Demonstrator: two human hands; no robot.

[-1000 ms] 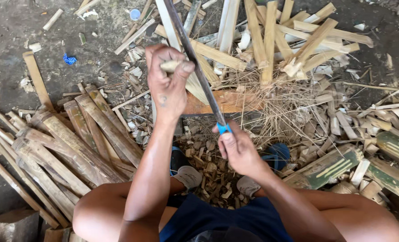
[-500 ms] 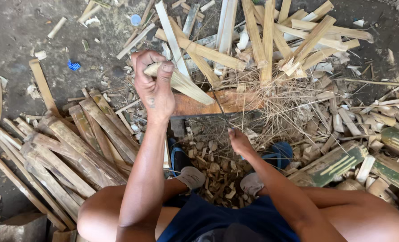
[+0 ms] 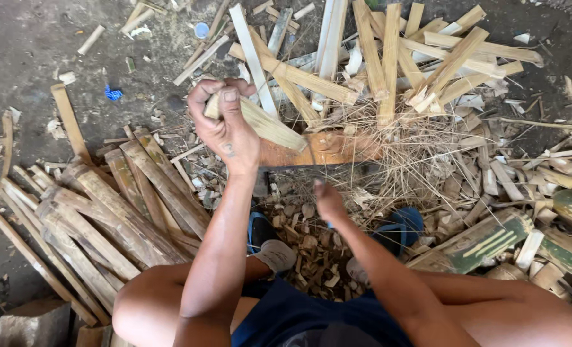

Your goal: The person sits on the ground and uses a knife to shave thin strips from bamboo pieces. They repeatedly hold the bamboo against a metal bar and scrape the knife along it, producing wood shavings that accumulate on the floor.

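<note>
Dirt ground strewn w/ bamboo offcuts. Bamboo strip (image 3: 266,122) sits slanted over orange wood block (image 3: 324,149), gripped at its upper end by left hand (image 3: 225,125), fingers wrapped tight, arm straight out. Right hand (image 3: 329,200) low by the chips, curled; can't tell if it holds anything. Looks mid-splitting; next move needs steady alignment.

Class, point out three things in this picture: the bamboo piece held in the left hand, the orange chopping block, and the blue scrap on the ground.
Bamboo piece (image 3: 270,125), head view, middle of the pale split face.
Orange chopping block (image 3: 334,148), head view, bare top surface.
Blue scrap (image 3: 112,94), head view, centre of it.
</note>
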